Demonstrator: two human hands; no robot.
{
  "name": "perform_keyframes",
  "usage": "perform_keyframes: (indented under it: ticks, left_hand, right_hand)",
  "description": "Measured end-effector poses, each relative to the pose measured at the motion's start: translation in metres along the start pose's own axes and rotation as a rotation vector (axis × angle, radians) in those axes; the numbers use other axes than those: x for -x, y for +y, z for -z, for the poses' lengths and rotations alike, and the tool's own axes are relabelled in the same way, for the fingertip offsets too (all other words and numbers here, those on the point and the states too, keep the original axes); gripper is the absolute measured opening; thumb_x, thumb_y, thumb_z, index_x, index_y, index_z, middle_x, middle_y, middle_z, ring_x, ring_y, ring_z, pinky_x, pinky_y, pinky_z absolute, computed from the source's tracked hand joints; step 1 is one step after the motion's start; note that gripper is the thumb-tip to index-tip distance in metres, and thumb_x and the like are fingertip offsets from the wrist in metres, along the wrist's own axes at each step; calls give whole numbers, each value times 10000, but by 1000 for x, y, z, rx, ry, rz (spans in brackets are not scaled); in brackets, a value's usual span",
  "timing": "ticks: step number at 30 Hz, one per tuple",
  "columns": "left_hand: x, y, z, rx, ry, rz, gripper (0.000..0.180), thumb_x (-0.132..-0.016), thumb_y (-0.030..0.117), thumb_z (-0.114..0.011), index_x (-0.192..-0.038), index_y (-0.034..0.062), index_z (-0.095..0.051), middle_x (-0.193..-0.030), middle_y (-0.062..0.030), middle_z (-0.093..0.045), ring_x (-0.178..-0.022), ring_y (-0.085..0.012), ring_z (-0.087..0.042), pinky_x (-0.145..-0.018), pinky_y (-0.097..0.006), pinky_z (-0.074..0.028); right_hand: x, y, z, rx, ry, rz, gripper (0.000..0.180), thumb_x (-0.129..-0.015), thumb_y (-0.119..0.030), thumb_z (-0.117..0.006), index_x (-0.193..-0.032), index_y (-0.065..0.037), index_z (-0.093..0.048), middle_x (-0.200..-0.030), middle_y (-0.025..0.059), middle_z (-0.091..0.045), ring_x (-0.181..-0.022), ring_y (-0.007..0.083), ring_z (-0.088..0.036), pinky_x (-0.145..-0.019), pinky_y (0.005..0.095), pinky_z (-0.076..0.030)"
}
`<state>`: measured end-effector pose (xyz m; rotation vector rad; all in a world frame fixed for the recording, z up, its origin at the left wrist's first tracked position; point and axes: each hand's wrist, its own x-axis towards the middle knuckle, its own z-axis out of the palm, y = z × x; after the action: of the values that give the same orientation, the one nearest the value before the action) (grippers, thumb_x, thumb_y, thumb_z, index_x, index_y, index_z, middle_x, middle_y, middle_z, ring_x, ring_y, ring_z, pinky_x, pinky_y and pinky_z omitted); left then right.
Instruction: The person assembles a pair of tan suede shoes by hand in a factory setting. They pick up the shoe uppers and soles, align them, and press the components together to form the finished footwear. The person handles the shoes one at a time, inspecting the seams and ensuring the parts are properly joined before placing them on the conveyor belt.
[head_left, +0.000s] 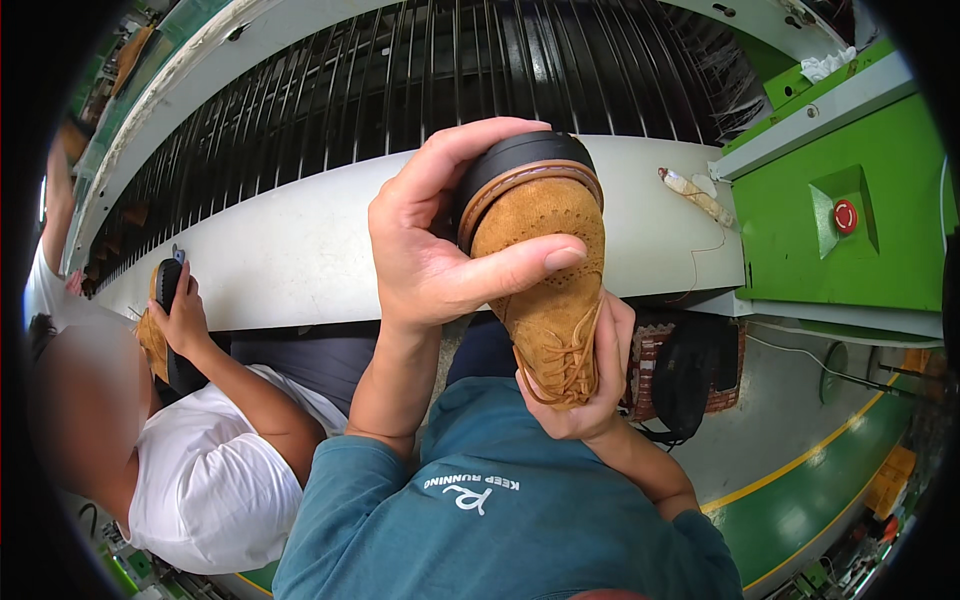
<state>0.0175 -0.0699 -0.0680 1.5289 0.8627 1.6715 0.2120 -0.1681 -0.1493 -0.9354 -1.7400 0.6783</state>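
A tan suede lace-up shoe is held up in front of me, its toe pointing away and its black sole turned to the far side. My left hand wraps the toe end, fingers on the sole and thumb lying across the perforated upper. Lower down, my right hand cups the heel end beside the tied laces. Its fingers curl round the far side and are partly hidden by the shoe.
Beyond a white ledge runs a bed of black rods. At right stand a green machine panel with a red button and a red basket with a black bag. A co-worker at left holds another shoe.
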Motion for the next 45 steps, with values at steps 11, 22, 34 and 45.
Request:
perform_keyframes:
  ticks: [11, 22, 34, 45]
  left_hand:
    - [1, 0, 0, 26, 22, 24, 675, -741, 128, -1021, -1314, -49, -710, -1118, -130, -797, -1021, -195, -783, -932, -334, -643]
    - [4, 1, 2, -2, 19, 3, 655, -744, 126, -1017, -1301, -47, -718, -1109, -129, -796, -1015, -194, -783, -921, -332, -644]
    - [6, 0, 2, -25, 16, -21, 636, -749, 128, -1015, -1288, -40, -723, -1109, -124, -796, -1008, -188, -783, -905, -330, -646]
    - [-20, 19, -9, -9, 29, -60, 680, -760, 153, -1012, -1333, -41, -701, -1100, -129, -807, -989, -185, -791, -909, -318, -640]
  right_hand:
    - [0, 1, -2, -31, -4, -12, 1045, -832, -233, -903, -1623, 179, -360, -1479, 304, -464, -1337, 395, -550, -1130, 452, -479]
    - [2, 1, -4, -29, 8, -3, 1035, -827, -206, -909, -1621, 179, -367, -1470, 300, -473, -1328, 390, -554, -1126, 450, -480]
    - [2, 1, -3, -27, 8, -9, 1037, -819, -202, -906, -1623, 176, -371, -1462, 297, -488, -1315, 394, -570, -1121, 447, -487]
    - [-21, -4, 6, -76, 50, 15, 1044, -787, -184, -913, -1618, 171, -390, -1473, 282, -494, -1325, 391, -582, -1120, 444, -499]
